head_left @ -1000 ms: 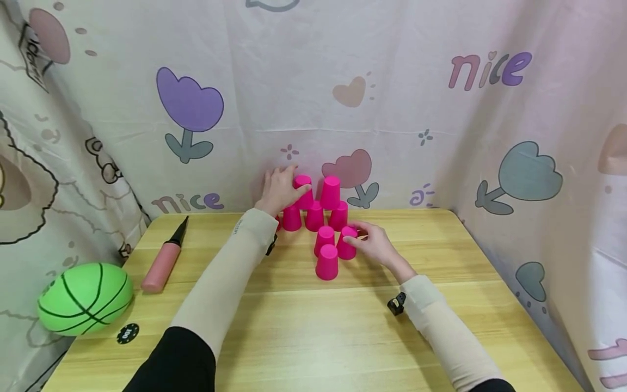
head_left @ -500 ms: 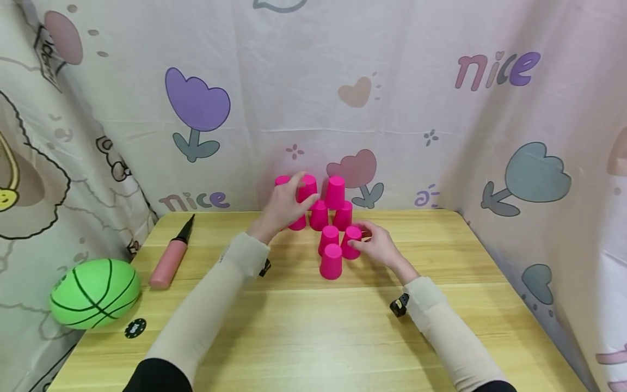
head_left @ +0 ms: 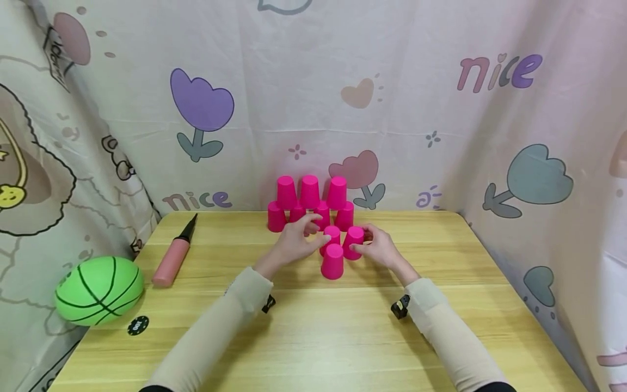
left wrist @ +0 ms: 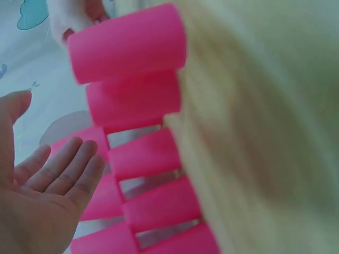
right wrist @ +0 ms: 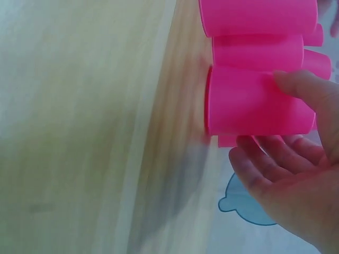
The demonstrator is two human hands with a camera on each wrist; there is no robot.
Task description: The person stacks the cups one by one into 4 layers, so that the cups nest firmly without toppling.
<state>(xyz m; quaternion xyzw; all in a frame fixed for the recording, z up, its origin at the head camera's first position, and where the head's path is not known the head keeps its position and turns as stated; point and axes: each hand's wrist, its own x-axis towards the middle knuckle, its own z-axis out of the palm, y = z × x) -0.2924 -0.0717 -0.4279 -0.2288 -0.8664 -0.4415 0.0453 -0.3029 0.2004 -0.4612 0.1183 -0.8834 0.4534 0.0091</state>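
My right hand (head_left: 382,249) has its thumb and fingers around the right-hand pink cup (head_left: 354,237) of a front group. That cup stands upside down on the table; in the right wrist view the thumb lies on its wall, fingers on the other side. Left of it is another pink cup (head_left: 332,234), and a third, the nearest cup (head_left: 332,263), stands in front. My left hand (head_left: 295,242) hovers left of this group, fingers loosely spread, holding nothing. Behind, three upper cups (head_left: 309,191) sit on a row of several lower cups (head_left: 276,217), partly hidden by my left hand.
On the table's (head_left: 338,337) left side lie a pink hand pump (head_left: 172,262) with a black nozzle and a black chip (head_left: 138,325). A green ball (head_left: 99,291) with black lines rests at the left edge. A patterned curtain (head_left: 274,71) hangs close behind the cups.
My left hand has come away from the upper left cup, moving down and toward the front group. That cup now stands uncovered on the lower row. My right hand stays at its cup.
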